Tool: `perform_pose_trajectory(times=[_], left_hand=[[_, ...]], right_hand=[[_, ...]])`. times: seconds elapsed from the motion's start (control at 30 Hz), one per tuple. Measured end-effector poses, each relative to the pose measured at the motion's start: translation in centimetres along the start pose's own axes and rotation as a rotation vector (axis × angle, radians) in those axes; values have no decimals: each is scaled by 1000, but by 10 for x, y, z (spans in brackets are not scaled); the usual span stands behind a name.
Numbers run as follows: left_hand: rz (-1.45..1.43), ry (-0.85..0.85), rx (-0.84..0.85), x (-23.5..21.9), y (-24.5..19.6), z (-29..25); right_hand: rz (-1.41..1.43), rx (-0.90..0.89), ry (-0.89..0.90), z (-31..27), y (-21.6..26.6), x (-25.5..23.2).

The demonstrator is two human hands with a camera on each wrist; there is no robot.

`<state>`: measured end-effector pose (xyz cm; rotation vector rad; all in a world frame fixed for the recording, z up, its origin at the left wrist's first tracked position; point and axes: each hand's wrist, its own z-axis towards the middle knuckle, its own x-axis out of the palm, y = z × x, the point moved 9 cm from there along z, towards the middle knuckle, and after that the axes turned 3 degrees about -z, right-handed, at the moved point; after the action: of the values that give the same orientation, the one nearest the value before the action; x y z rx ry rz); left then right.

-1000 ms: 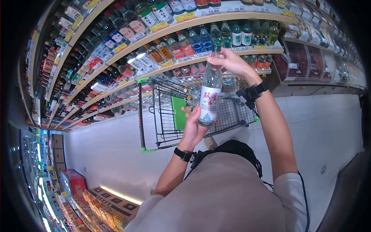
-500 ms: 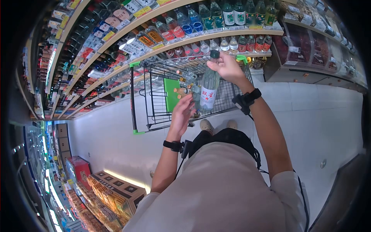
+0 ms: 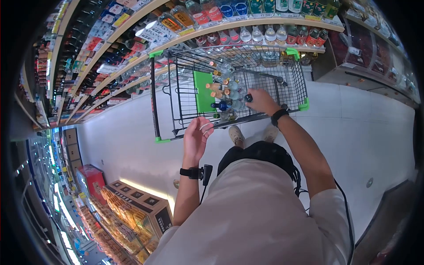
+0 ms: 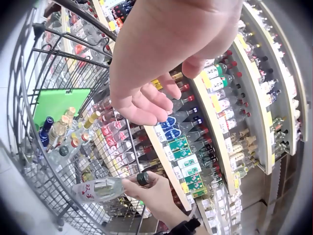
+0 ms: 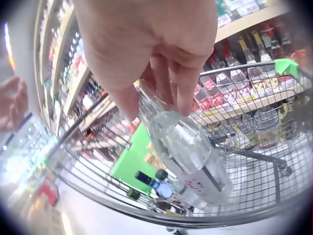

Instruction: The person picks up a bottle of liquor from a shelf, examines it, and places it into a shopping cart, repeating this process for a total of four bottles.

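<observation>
My right hand (image 3: 263, 103) grips a clear glass bottle (image 5: 188, 152) by its neck, just under the dark green cap (image 4: 143, 178). The bottle has a white label with red characters and hangs tilted within the shopping cart (image 3: 303, 104). Beside it, several capped bottles (image 3: 232, 93) stand grouped in the basket near the green panel (image 3: 204, 92). My left hand (image 3: 196, 134) hovers at the cart's near side rail with loosely bent fingers and nothing in them.
Shelves of bottles with price tags (image 3: 247, 22) run along the cart's far side. Clear bins (image 3: 362, 48) stand at the right. Packaged goods (image 3: 128, 212) lie on a display at the lower left. My feet (image 3: 236, 135) are close to the cart.
The right hand has lowered the bottle from in front of the body down into the cart. The left hand has let go of the bottle's base and drawn back left.
</observation>
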<state>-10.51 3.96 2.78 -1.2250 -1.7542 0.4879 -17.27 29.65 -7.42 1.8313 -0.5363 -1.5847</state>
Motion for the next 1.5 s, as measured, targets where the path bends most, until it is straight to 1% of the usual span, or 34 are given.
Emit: perform_pose_trajectory(times=[0.03, 0.13, 0.23, 0.33, 0.4, 0.53, 0.73, 0.83, 0.87, 0.93, 1.03, 1.27, 1.33, 1.43, 1.5], left_hand=[[-15, 7, -15, -8, 0, -1], [-3, -14, -34, -29, -9, 2], [-22, -28, -34, -51, -19, 5], [-34, -20, -43, -62, -30, 7], [-53, -25, -42, -73, -35, 9], [-58, -34, -48, -93, -46, 14], [-81, -42, -62, -114, -61, 19], [-54, -43, -68, -121, -68, 21], [-48, -44, -70, -124, -69, 19], [-40, -30, -67, -127, -72, 23], [-43, -44, -76, -139, -74, 25], [-28, -34, -73, -151, -80, 27], [-33, -28, -72, -153, -82, 29], [-37, -26, -48, -153, -88, 33], [-64, -5, -45, -153, -92, 38]], right_hand=[[-81, 3, -11, 2, 0, 14], [-226, 12, 63, 8, -4, 57], [-300, 55, 48, 13, -4, 86], [-385, 40, 96, 25, -7, 117], [-370, 92, 140, 32, -13, 136], [-334, 226, 195, 40, -22, 158], [-388, 296, 225, 48, -25, 193], [-390, 338, 311, 54, -28, 215], [-376, 344, 315, 52, -27, 221], [-358, 359, 309, 55, -29, 223], [-387, 389, 376, 62, -31, 231], [-334, 456, 480, 61, -39, 242], [-332, 489, 533, 52, -32, 231], [-313, 500, 496, 43, -25, 216], [-323, 532, 431, 37, -24, 206]])
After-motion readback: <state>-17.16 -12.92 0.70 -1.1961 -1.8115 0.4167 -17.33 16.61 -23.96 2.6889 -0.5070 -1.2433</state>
